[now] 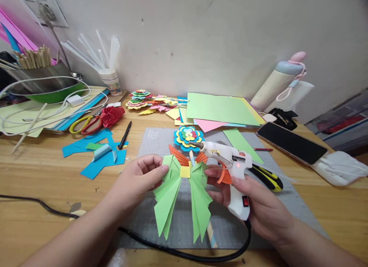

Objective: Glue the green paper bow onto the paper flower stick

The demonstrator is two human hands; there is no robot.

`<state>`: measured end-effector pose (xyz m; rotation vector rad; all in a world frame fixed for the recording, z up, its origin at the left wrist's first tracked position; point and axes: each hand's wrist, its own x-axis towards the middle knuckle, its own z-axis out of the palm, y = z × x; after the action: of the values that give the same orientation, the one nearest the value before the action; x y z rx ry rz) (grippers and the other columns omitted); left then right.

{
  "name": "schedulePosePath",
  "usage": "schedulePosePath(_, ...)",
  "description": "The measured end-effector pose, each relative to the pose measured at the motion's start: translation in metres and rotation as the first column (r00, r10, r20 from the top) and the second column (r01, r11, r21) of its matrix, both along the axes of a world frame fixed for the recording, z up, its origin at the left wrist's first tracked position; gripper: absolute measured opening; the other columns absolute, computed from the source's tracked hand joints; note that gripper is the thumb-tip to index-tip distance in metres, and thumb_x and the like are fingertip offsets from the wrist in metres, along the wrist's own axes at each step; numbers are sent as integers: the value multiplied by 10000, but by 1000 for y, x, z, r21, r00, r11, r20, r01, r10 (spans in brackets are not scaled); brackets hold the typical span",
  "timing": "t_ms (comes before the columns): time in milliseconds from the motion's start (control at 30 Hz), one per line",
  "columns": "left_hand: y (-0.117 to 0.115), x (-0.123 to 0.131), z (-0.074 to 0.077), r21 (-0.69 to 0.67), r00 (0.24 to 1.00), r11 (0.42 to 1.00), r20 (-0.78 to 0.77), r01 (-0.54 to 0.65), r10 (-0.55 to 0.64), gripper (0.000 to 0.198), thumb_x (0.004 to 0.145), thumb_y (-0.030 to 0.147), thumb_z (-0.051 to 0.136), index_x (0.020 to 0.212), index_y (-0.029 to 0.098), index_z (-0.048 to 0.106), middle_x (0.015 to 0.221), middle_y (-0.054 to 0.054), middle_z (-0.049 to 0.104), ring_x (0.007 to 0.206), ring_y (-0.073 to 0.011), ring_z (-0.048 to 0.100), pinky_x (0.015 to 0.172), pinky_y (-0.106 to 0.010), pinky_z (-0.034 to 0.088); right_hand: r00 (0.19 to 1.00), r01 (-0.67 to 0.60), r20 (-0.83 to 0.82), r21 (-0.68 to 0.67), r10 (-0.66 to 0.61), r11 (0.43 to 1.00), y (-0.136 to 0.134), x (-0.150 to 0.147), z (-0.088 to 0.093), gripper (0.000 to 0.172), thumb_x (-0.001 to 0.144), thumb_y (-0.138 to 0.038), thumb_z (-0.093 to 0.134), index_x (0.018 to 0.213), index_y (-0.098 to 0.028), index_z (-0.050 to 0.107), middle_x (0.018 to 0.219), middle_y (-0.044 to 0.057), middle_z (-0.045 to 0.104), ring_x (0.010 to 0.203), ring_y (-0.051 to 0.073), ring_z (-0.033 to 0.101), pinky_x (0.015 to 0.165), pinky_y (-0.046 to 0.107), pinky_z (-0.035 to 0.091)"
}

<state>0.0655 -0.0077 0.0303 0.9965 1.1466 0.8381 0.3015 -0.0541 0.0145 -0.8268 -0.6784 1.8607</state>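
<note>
A folded green paper bow (169,205) with a yellow band (185,172) at its middle is held up over the cutting mat. My left hand (146,173) pinches its upper left loop between thumb and fingers. In my right hand (250,194) is a white hot glue gun (237,163), its nozzle pointing left above the bow and a red light showing. Fingertips of that hand also touch the bow's right loop. Behind the bow lies a striped paper stick (212,236) with orange pleated paper (178,155) and a layered paper flower (189,136) at its top.
Blue paper scraps (100,159), a black pen (125,134) and scissors (86,125) lie left. A yellow-black utility knife (267,178) and a phone (291,142) are right. The glue gun's black cord (184,254) loops across the front. Coloured sheets (221,107) lie by the wall.
</note>
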Motion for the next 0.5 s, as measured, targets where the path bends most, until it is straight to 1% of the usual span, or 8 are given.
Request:
schedulePosePath(133,-1,-1,-1,-13,1000,1000,12,-7,7,177,678,313,749,695,159,663,595,23,530,505,-69,401,466,-179,294,1000,6,13,24,-7,1000,1,-2,2,221,852,-262,603,1041,-227,712,1148,71,675,1036,218,621,897,352,519)
schedulePosePath(233,-1,-3,-3,26,998,998,18,-58,58,161,701,313,740,709,171,663,598,28,534,522,-76,412,490,-181,319,995,96,17,58,-97,994,1,-5,5,263,839,-266,619,1094,-269,684,1250,58,624,1120,238,582,956,387,483)
schedulePosePath(300,0,-5,-4,50,993,993,44,-111,109,152,724,319,722,738,182,656,643,23,561,561,-87,445,521,-186,348,986,166,18,72,-168,983,0,-5,8,277,834,-270,627,1107,-279,674,1255,60,621,1113,244,589,936,375,493)
schedulePosePath(333,0,-5,-4,61,989,988,58,-139,136,149,733,323,714,745,188,651,666,21,572,582,-93,459,536,-188,359,984,178,20,67,-180,982,0,-5,9,263,836,-276,626,1093,-274,679,1220,67,640,1058,239,618,871,347,523)
schedulePosePath(400,1,-6,-5,80,980,979,81,-187,180,137,747,323,698,747,198,641,683,25,580,606,-101,471,550,-189,368,991,130,6,45,-130,991,-2,-3,11,220,848,-304,609,1041,-246,696,1067,82,692,815,190,674,653,260,542)
schedulePosePath(433,1,-6,-5,84,977,976,85,-201,194,133,751,320,692,741,200,636,676,29,577,602,-101,468,547,-189,366,996,84,-11,33,-83,996,-3,-2,11,217,853,-318,598,1022,-229,701,976,79,700,674,148,653,555,225,509)
schedulePosePath(467,2,-6,-6,84,975,974,87,-213,205,128,753,317,688,739,202,632,666,35,572,590,-99,462,541,-189,363,999,32,-36,27,-31,999,-4,-2,10,224,852,-326,595,1011,-210,702,890,69,690,565,108,600,491,201,466)
schedulePosePath(500,2,-5,-6,77,973,972,87,-221,214,123,754,314,686,742,205,630,656,40,568,577,-96,457,533,-189,359,998,-12,-62,20,13,1000,-5,-2,9,236,845,-329,599,1007,-191,700,819,55,663,507,80,541,459,188,434)
